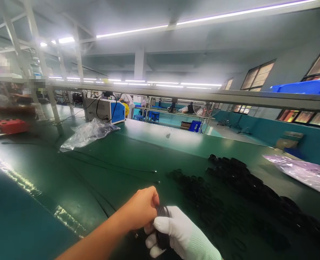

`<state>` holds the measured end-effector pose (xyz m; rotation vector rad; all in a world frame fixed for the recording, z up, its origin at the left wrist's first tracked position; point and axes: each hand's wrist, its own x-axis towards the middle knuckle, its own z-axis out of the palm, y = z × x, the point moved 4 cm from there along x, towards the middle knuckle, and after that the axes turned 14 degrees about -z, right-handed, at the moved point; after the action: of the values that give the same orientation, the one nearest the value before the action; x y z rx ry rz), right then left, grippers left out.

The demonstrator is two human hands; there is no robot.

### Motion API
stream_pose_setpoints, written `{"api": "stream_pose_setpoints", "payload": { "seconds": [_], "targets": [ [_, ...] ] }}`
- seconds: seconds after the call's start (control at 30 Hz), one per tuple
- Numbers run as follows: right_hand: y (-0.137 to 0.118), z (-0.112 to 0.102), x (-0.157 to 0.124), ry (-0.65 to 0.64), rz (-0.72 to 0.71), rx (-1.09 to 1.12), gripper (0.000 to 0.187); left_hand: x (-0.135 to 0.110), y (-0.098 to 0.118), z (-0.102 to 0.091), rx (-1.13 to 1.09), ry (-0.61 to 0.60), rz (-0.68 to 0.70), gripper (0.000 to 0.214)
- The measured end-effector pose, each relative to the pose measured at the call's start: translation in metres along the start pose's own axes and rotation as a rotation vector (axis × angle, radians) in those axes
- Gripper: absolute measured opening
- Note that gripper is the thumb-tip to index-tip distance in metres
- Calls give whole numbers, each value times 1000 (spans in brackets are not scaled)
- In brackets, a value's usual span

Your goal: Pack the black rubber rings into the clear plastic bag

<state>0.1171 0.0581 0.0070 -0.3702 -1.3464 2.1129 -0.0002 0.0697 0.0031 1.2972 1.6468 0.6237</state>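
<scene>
A coil of black cable (163, 236) is held low at the front of the view, its loops stacked close together. My right hand (180, 227), in a white glove, is wrapped round the coil with its thumb across the front. Bare and curled, my left hand (143, 206) grips the coil's upper left side; its fingertips are partly hidden. Just below my left hand is a small metal-tipped plug (136, 236). Loose black cables (134, 168) lie stretched over the green tabletop (108, 155), ends pointing towards my hands.
Dark bundles of coiled cable (246, 180) cover the right side, beside small black rings (203, 195). A clear plastic bag (90, 133) lies before a grey-and-blue machine (105, 110). More plastic (303, 171) lies right, a red box (12, 125) left. A shelf rail (176, 94) crosses above.
</scene>
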Motion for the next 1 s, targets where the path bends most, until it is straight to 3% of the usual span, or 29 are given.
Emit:
{"api": "stream_pose_setpoints", "payload": {
  "seconds": [0.13,0.27,0.43,0.57,0.77,1.0],
  "targets": [
    [2,-4,0,-18,-28,-4,33,4,2,2,15,46,-21,18],
    [5,-13,0,69,-10,101,28,-15,9,-8,60,188,43,12],
    [6,-13,1,90,-83,214,31,-50,4,6,212,221,239,10],
    [7,-10,3,68,-148,196,24,-59,-2,17,337,265,383,5],
    [11,-7,-1,43,53,161,28,-42,-2,-12,-53,189,134,19],
    [7,-1,-1,22,128,-61,17,-26,2,-4,94,294,165,17]
  ]
}}
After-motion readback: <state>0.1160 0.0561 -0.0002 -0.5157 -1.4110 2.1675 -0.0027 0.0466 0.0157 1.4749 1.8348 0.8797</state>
